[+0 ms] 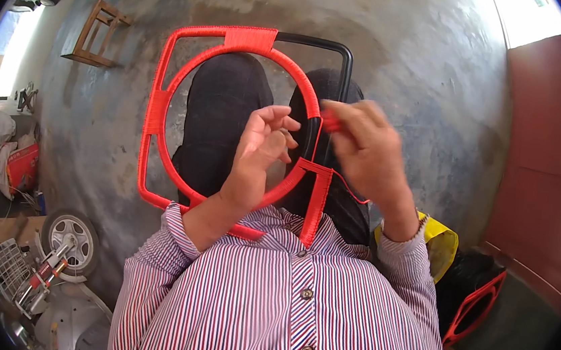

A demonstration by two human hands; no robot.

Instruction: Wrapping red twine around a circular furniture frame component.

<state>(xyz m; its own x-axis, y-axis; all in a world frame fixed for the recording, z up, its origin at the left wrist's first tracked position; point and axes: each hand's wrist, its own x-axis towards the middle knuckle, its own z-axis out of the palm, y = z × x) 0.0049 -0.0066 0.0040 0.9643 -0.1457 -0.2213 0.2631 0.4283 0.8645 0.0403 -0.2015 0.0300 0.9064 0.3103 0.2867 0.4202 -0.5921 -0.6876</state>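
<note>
A square metal frame (158,112) with a round ring inside it rests over my knees. Red cord is wrapped around most of it, while the top right corner and a short stretch of the ring's right side show bare black tube. My left hand (259,149) is inside the ring near that bare stretch, fingers curved and apart, holding nothing. Just right of the ring, my right hand (374,150), partly blurred, pinches a small bundle of red cord (330,121). A loose strand (348,187) curves below it from the wrapped part.
A wooden stool (96,34) lies on the concrete floor (432,75) at the far left. On the left side are a wheel (70,244) and vehicle parts. To my right are a yellow bag (441,241), another red-wrapped frame (477,309) and a dark red door (542,153).
</note>
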